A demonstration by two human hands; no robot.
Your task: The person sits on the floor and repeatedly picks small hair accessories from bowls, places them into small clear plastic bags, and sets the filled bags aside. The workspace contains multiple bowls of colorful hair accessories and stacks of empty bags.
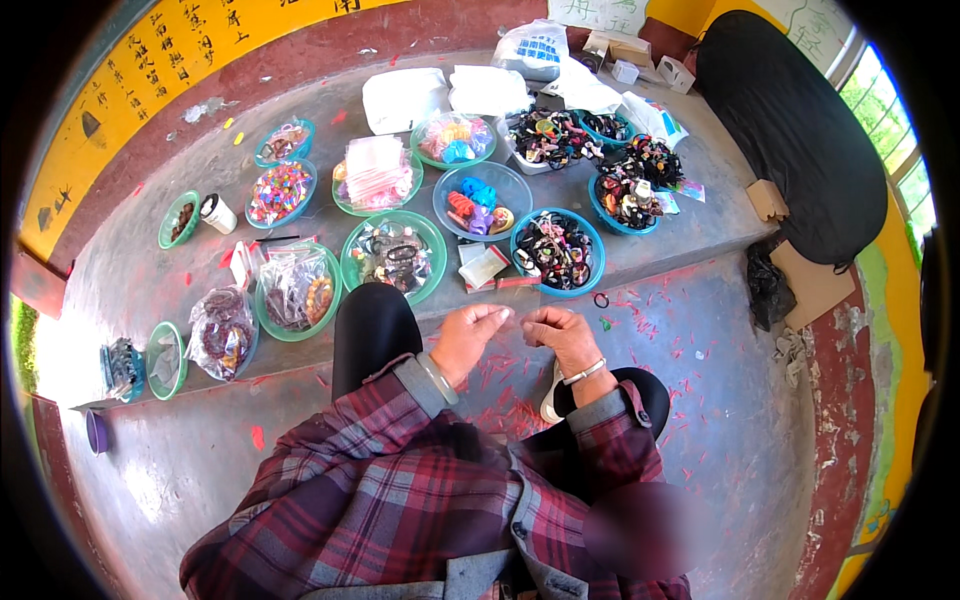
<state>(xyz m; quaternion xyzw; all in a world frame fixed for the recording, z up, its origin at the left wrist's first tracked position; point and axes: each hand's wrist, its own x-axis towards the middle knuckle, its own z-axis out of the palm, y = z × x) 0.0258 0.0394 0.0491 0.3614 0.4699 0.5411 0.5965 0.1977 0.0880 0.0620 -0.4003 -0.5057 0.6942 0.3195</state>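
Note:
Above my lap my left hand [466, 342] and my right hand [564, 338] face each other, a small gap between their fingertips. Thumb and fingers of each are pinched together. Something thin or clear may stretch between them, too faint to name. Just beyond, on the raised ledge, lie a small white packet [484, 268] and a red-and-grey strip [504, 284]. Closest to my right hand stands a blue basin [599, 268] of dark hair ties [556, 248]. A green basin [441, 262] with bagged hair ties [396, 256] is beyond my left hand.
Several more basins hold scrunchies [478, 200], clear bags [376, 172] and colourful small pieces [280, 192]. A white cup [217, 213] stands left. Red scraps [508, 412] litter the floor below the ledge edge. At right are a black bag [768, 285] and a large black cover [790, 130].

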